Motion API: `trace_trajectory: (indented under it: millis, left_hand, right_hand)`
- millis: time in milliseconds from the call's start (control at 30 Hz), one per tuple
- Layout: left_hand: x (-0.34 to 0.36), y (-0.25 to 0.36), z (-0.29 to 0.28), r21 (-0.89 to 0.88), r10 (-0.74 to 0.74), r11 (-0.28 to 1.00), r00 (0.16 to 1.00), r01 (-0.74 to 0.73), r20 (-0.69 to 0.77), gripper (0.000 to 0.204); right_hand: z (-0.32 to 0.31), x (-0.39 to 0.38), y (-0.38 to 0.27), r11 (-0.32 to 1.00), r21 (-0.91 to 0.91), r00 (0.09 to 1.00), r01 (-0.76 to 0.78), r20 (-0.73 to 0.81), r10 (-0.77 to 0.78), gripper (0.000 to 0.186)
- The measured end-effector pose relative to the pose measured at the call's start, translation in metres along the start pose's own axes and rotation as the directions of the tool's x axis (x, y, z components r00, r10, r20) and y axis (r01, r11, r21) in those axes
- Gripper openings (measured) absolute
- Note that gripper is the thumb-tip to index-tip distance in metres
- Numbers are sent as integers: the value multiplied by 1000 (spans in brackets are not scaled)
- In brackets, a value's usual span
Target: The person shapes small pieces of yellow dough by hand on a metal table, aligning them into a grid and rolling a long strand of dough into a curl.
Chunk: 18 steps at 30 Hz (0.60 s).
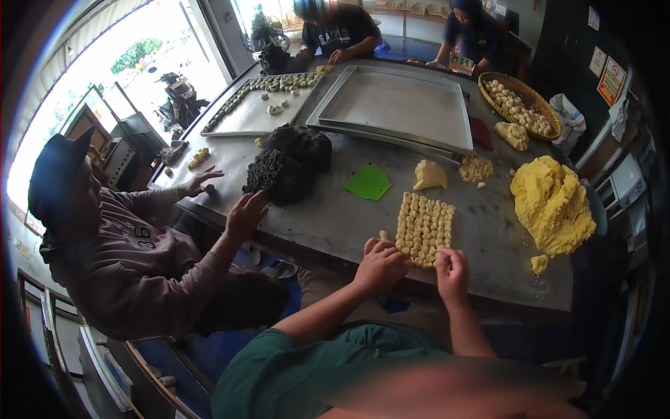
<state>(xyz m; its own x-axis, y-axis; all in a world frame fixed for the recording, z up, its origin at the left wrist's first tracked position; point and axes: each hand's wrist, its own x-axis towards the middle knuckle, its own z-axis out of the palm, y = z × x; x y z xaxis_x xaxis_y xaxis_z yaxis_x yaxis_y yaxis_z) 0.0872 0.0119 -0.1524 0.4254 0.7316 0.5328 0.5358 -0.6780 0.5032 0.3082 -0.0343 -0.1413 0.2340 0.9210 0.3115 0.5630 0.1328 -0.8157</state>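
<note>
Rows of small pale-yellow dough balls (424, 223) sit packed in a block at the table's near edge. My left hand (384, 265) is closed at the block's near left corner, its fingers curled. A small dough piece (383, 235) shows just beyond those fingers; I cannot tell whether they touch it. At the near right corner my right hand (453, 271) is closed in a pinch beside the last balls. What either hand holds is hidden. Beyond the block lies a smooth pale dough lump (429, 174). A large crumbly yellow dough mound (551, 202) stands to the right.
A green plastic scraper (368, 181) lies left of the pale lump, near a black dough mass (289, 160). A co-worker's hand (246, 215) reaches beside that mass. Metal trays (398, 98) and a woven basket of balls (555, 129) stand farther back, with two more people beyond.
</note>
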Motion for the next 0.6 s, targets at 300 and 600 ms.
trace_trajectory:
  millis: [300, 600]
  left_hand:
    - [4, 7, -6, 33, -4, 999, 999, 6, -48, 21]
    - [6, 3, -5, -26, -9, 1000, 1000, 9, -13, 27]
  right_hand:
    - [-15, 23, 23, 904, -424, 974, -63, 172, 148, 37]
    - [0, 12, -14, 999, 2, 981, 41, 188, -40, 26]
